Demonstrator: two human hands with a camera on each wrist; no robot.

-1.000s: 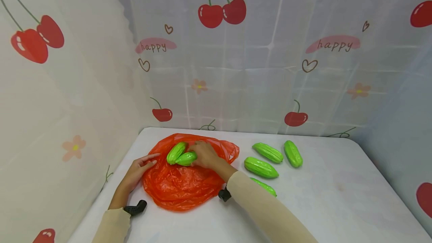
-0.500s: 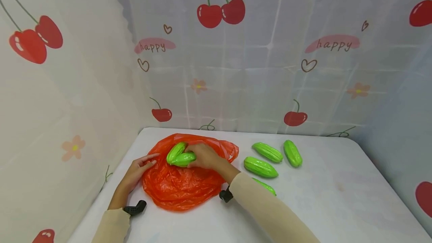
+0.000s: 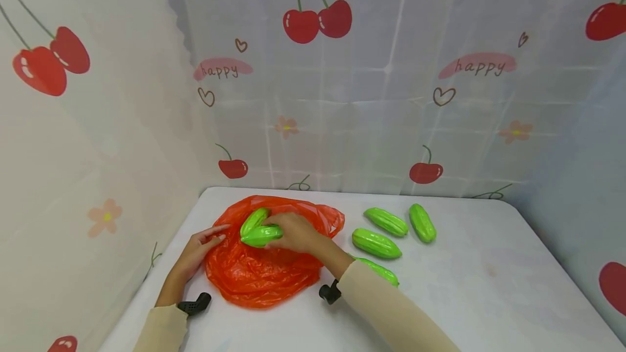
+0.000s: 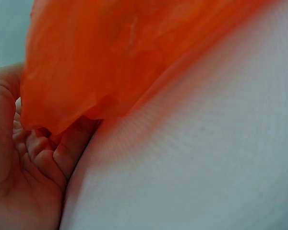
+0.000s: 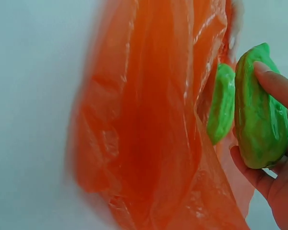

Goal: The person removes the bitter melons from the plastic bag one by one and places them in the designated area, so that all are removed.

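Note:
A crumpled red plastic bag (image 3: 264,278) lies spread on the table's left side. At its left edge my left hand (image 3: 196,254) holds the plastic; in the left wrist view the film (image 4: 101,57) runs between thumb and fingers, hiding the fingertips. Over the bag my right hand (image 3: 295,232) grips a green ridged gourd (image 3: 261,236), thumb on one side and fingers on the other. That gourd (image 5: 259,115) is in plain sight in the right wrist view. Just behind it, on the bag, rests a second gourd (image 3: 254,219), partly covered.
Right of the bag, several more green gourds lie on the white table (image 3: 489,292): one near the back (image 3: 386,221), one farther right (image 3: 423,223), one in the middle (image 3: 376,243) and one (image 3: 379,271) partly behind the right forearm. A printed curtain (image 3: 342,124) stands behind.
My right hand has shifted the held gourd slightly left and nearer to me, turning it more level across the other one. The left hand stays at the bag's edge.

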